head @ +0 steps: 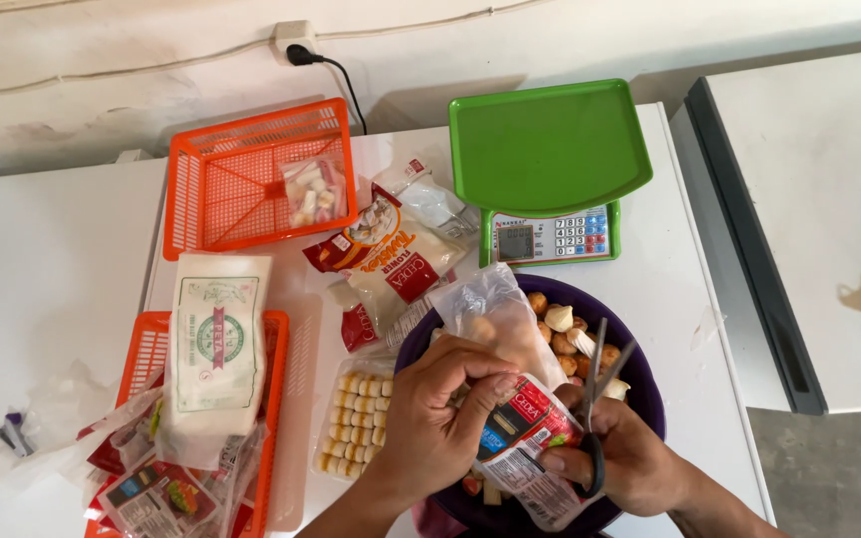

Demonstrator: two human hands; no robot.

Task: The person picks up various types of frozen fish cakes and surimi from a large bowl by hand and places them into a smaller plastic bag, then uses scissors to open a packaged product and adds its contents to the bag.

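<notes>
White table (42,269) — two orange baskets (251,179), one green scale (548,149), one purple bowl (640,384).

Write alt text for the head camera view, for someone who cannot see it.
Two bare hands work over a purple bowl of small round food pieces: the left hand grips a red-labelled plastic packet, the right hand holds open scissors. Behind on the white table stand a green scale and an orange basket.
</notes>
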